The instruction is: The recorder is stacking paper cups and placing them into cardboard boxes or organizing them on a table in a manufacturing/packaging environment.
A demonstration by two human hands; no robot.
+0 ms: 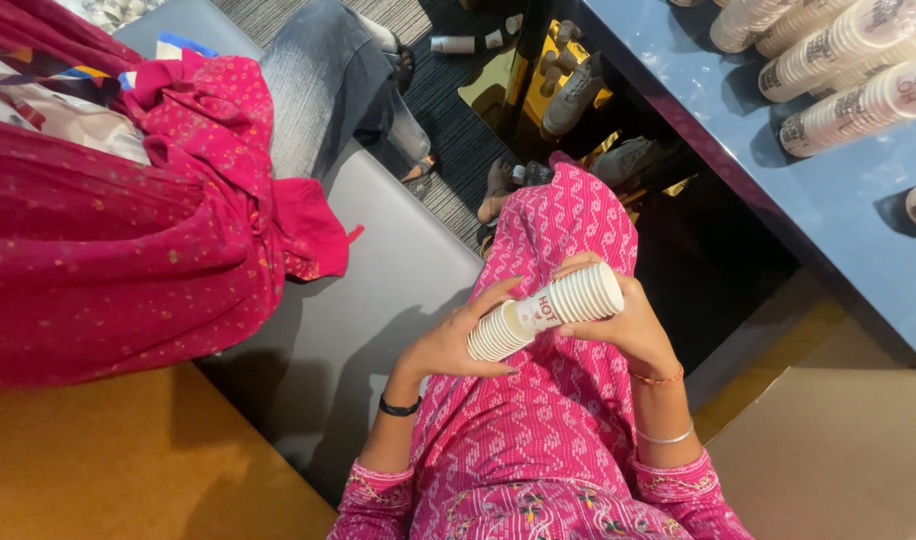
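Over my lap in pink patterned cloth I hold a nested stack of white paper cups [548, 310], lying on its side. My left hand [453, 345] grips the stack's lower left end, fingers curled under and over it. My right hand [618, 315] wraps the upper right end, where the rims show. Both wrists carry bangles or a band.
A blue table [778, 170] at the upper right bears several long stacks of paper cups [848, 70]. A person in red dotted clothing [128, 230] sits on the grey bench [378, 300] to my left. Shoes and feet lie under the table. A brown cardboard surface [838, 450] is at lower right.
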